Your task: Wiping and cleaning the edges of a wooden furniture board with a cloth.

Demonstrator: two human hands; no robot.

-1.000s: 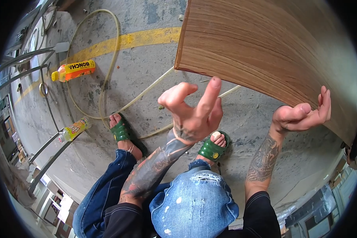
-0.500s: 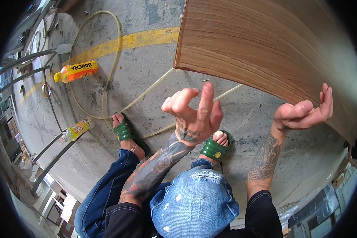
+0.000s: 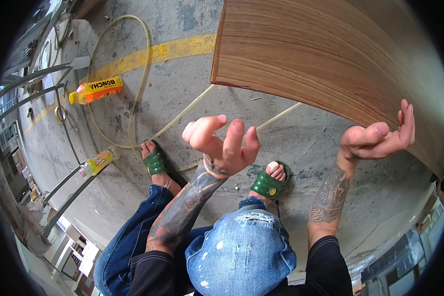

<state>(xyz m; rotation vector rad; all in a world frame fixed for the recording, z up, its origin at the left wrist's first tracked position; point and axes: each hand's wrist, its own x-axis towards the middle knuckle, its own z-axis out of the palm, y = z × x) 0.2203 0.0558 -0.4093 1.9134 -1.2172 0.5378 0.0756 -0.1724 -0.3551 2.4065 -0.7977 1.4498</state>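
My left hand is raised over the floor, in front of the near left corner of a brown wood-grain board. Its fingers are bent but apart, with nothing between them. The board reaches from the top of the view toward the right. At its near edge is my right hand, palm up and fingers stretched upward, overlapping the board's lower right part. The thumb shows on the same side as the fingers, so the hand is not wrapped round the board. Whether it bears any of the board's weight cannot be made out.
A pale hose loops over the concrete floor and runs under the board. An orange drink bottle and a yellow-labelled clear bottle lie at left, near metal bars and a tape roll. A thin sliver lies near the board.
My left hand has drawn back toward me and to the left, away from the board's edge. The board's corner has shifted slightly left. My right hand has stayed nearly still.
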